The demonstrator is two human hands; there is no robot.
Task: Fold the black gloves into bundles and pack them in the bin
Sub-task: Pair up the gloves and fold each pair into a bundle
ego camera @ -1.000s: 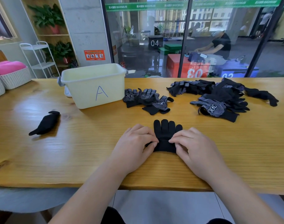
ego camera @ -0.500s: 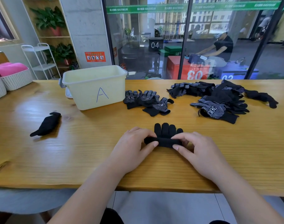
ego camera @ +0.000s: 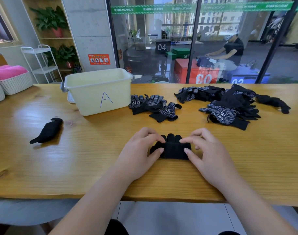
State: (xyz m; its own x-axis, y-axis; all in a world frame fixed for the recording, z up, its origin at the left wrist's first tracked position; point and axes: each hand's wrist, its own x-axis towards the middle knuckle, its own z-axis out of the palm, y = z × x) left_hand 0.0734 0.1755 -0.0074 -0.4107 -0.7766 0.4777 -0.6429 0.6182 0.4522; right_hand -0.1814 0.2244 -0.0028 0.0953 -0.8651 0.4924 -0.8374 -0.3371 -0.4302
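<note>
Bench (ego camera: 94, 158): 1.
Bin (ego camera: 97, 92), marked A, at 11 o'clock: 1.
Hands: 2 — left hand (ego camera: 138, 150), right hand (ego camera: 211, 155).
Part-folded black glove (ego camera: 173, 150) under them: 1 visible; layers cannot be told.
Rolled bundle (ego camera: 48, 131) at 9 o'clock: 1.
Loose gloves (ego camera: 155, 106) at 12 o'clock: about 3.
Heap (ego camera: 229, 104) at 2 o'clock — gloves overlap, count cannot be told.
White baskets (ego camera: 15, 82) at 10 o'clock: 2.

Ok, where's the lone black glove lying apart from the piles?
In the head view the lone glove lies on the table at left, just front-left of the bin.
</note>
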